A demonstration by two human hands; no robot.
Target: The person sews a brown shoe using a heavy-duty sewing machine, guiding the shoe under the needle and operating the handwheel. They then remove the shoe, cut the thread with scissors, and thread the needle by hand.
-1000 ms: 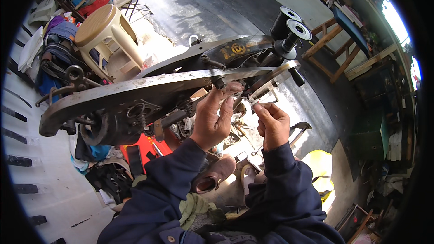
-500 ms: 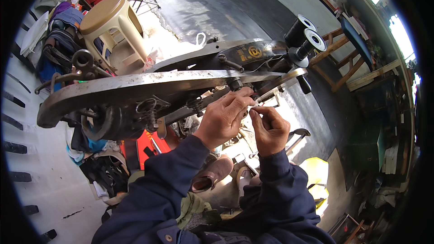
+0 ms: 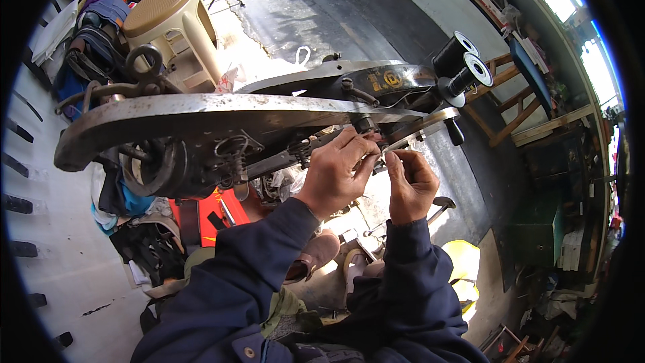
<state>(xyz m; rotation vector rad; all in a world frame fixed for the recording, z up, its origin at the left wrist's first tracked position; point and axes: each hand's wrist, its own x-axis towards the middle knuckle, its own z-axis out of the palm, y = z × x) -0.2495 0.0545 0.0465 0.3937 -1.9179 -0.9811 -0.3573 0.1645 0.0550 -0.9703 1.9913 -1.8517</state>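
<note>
My left hand [image 3: 336, 175] has its fingers [image 3: 366, 161] curled nearly closed, tips pressed against the underside of the sewing machine's head [image 3: 366, 124] by the needle area; whether they pinch anything I cannot tell. My right hand [image 3: 411, 185], just at three o'clock of the left, has thumb and forefinger pinched together, apparently on a fine thread too thin to make out. Both sit under the long metal arm of the old sewing machine [image 3: 201, 114], which runs from nine o'clock across to two o'clock. Two black thread spools [image 3: 463, 64] stand at its two o'clock end. A beige plastic stool [image 3: 171, 23] is at eleven o'clock, a brown shoe [image 3: 316, 255] at six o'clock below my hands.
</note>
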